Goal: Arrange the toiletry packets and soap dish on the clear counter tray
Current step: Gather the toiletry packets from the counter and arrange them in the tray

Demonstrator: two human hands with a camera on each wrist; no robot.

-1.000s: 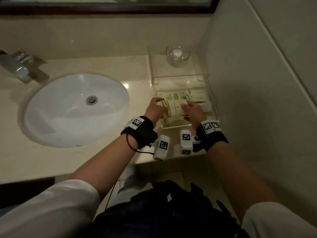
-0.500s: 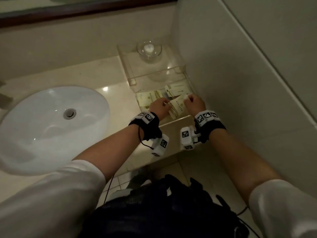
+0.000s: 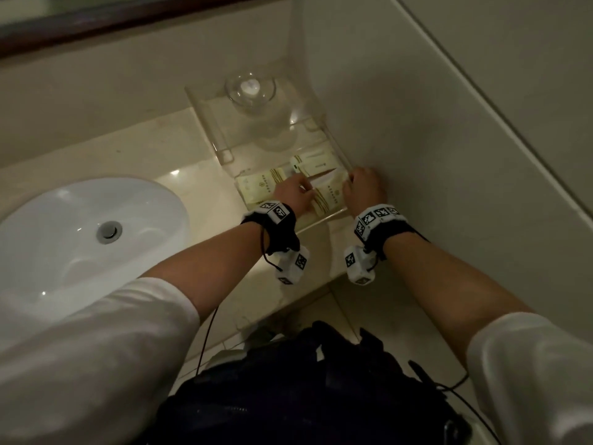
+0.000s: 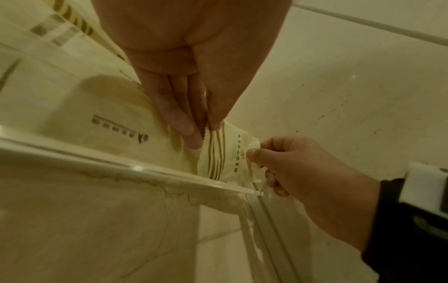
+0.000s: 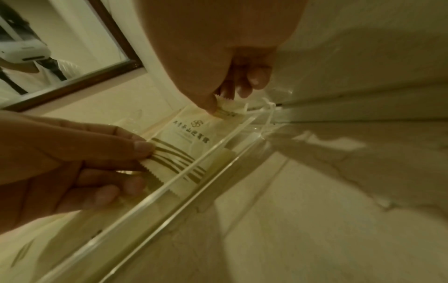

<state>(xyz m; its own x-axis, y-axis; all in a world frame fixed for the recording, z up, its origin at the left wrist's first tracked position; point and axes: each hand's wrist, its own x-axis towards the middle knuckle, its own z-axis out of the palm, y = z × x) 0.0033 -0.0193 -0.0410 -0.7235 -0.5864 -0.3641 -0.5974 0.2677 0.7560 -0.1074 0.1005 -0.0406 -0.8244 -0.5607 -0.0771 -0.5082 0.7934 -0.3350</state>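
A cream toiletry packet (image 3: 330, 198) with gold stripes lies at the front right of the clear tray (image 3: 224, 152). My left hand (image 3: 293, 195) pinches its striped end (image 4: 213, 145) between thumb and fingers. My right hand (image 3: 362, 187) pinches the other end (image 5: 224, 109) beside the wall. Other cream packets (image 3: 261, 187) lie in the tray to the left and behind (image 3: 316, 167). The clear glass soap dish (image 3: 250, 89) with a white soap sits on the tray's raised back shelf.
A white oval sink (image 3: 86, 239) fills the counter to the left. The tiled wall (image 3: 433, 139) stands right against the tray's right side. The counter's front edge (image 3: 308, 293) runs just below my wrists. A dark-framed mirror (image 3: 112, 14) hangs above.
The view has swung right, so the tray now sits further left in frame. Both hands have carried the packet lower and rightward, toward the tray's front right corner.
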